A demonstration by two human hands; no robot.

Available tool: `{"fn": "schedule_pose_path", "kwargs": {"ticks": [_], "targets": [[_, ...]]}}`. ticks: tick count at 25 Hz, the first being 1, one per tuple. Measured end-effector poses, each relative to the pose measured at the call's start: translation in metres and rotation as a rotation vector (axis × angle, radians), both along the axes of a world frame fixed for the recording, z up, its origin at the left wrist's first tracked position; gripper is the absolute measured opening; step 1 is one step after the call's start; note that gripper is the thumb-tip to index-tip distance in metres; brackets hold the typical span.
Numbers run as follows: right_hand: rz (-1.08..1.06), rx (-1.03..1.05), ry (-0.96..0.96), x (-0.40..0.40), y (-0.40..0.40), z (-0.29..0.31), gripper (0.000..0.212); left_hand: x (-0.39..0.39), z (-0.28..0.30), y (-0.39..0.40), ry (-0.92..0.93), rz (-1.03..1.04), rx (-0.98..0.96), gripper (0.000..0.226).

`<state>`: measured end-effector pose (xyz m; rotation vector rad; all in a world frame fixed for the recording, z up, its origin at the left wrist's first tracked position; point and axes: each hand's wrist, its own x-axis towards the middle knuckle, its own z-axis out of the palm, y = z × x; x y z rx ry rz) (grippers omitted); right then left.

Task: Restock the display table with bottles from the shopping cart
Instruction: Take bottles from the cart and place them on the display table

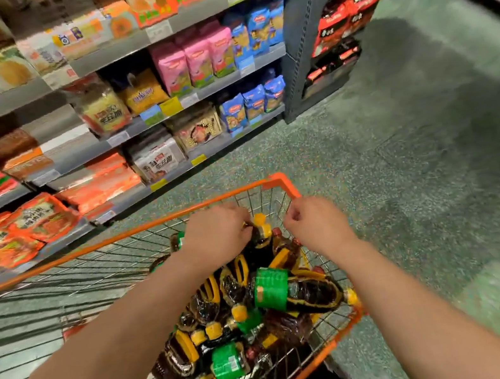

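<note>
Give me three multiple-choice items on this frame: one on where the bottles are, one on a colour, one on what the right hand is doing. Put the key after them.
1. Where do the dark bottles lie?
A. on the floor
B. in the shopping cart
C. on a shelf

2. What colour is the cart's rim?
A. orange
B. blue
C. white

3. What does the right hand hold?
A. a green-labelled bottle
B. a snack packet
C. nothing; its fingers are curled above the bottles

Key: 1 B, the bottles are piled inside the wire basket; 2 A, the frame edge is orange; 3 C, no object shows in it, while the left hand reaches onto a yellow-capped bottle.
</note>
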<state>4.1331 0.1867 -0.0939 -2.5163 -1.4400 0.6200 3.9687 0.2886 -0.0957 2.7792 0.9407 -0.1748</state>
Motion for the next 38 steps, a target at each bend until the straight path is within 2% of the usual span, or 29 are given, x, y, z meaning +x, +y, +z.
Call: {"fn": "schedule_pose_path", "kwargs": {"ticks": [9,14,20,26,30,38], "targets": [[0.057,-0.168,0.076,0.021,0.002,-0.098,0.017,0.044,-0.098,-0.006,0.162,-0.103,-0.139,0.029],[0.146,-0.253,0.022,0.019,0.006,-0.132,0.020,0.061,-0.138,-0.018,0.227,-0.121,-0.226,0.022],[0.162,-0.364,0.018,0.005,0.017,-0.179,0.016,0.069,-0.162,-0.023,0.295,-0.197,-0.201,0.019],[0.211,-0.436,0.093,0.009,0.024,-0.205,0.017,0.071,-0.178,-0.031,0.388,-0.223,-0.154,0.016],[0.205,-0.515,0.112,0.010,0.025,-0.209,0.020,0.075,-0.182,-0.039,0.418,-0.149,-0.138,0.017],[0.173,-0.608,0.175,0.001,0.025,-0.210,0.022,0.073,-0.176,-0.039,0.445,-0.146,-0.152,0.018]]}}
